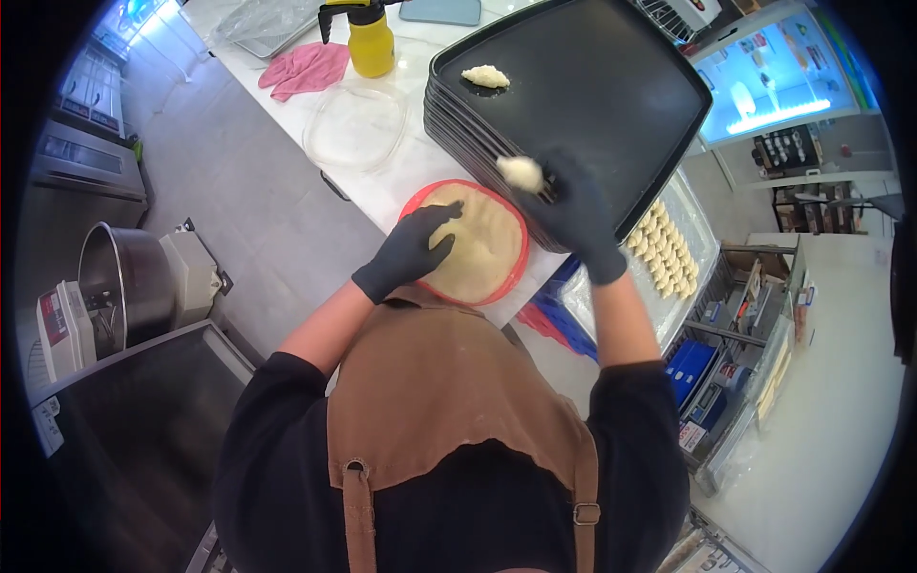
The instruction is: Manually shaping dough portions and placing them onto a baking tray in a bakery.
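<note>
A round red container stands on the near side of the counter, holding a pale beige, powdery-looking filling. My left hand, in a black glove, rests over its left part with fingers apart at the filling's surface. Just above the near edge of a stack of black baking trays, my gloved right hand is closed on a pale dough piece, blurred by motion. Its fingertips are partly hidden. Another coated, spindle-shaped dough piece lies on the top tray, toward its far left.
Rows of shaped dough pieces lie on a lined tray at the right. A clear plastic lid, a pink cloth and a yellow spray bottle sit on the counter's left side. A mixer bowl stands at far left.
</note>
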Demonstrator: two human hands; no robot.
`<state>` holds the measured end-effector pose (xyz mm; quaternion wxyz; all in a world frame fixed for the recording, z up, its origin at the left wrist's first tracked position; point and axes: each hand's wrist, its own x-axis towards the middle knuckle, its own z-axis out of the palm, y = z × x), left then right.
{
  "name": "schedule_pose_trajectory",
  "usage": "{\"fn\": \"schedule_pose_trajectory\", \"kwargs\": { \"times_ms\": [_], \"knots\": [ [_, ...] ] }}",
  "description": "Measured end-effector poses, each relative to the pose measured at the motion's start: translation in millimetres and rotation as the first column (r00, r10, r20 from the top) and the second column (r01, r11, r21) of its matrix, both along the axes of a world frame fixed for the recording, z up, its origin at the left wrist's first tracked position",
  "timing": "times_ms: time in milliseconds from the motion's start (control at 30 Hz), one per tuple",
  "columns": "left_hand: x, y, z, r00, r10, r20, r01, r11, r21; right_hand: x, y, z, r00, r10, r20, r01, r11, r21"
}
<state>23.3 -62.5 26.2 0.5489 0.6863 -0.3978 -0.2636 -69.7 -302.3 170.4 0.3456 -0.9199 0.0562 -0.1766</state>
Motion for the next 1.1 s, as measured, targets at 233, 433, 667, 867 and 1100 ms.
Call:
{"fn": "schedule_pose_trajectory", "kwargs": {
  "times_ms": [233, 433, 667, 867, 1100],
  "knots": [
    [-19, -6, -33, 0.772, -0.073, 0.632, -0.047, 0.984, 0.171, 77, -104, -23, 0.987, 0.084, -0.138, -0.101, 0.988, -0.12],
    [-21, -5, -38, 0.783, -0.067, 0.618, -0.078, 0.976, 0.206, 78, -109, -28, 0.962, 0.085, -0.258, -0.136, 0.972, -0.19],
    [-22, -9, -39, 0.785, -0.061, 0.616, -0.072, 0.979, 0.189, 14, -36, 25, 0.979, -0.033, 0.202, 0.084, 0.965, -0.25],
    [0, 0, -57, 0.943, -0.024, 0.331, 0.026, 1.0, -0.003, -72, 37, -102, 0.983, 0.134, -0.125, -0.164, 0.946, -0.28],
    [-21, -19, -28, 0.616, -0.135, 0.776, -0.026, 0.981, 0.191, -267, -143, -188, 0.435, -0.899, 0.052, 0.888, 0.438, 0.141]
  ]
}}
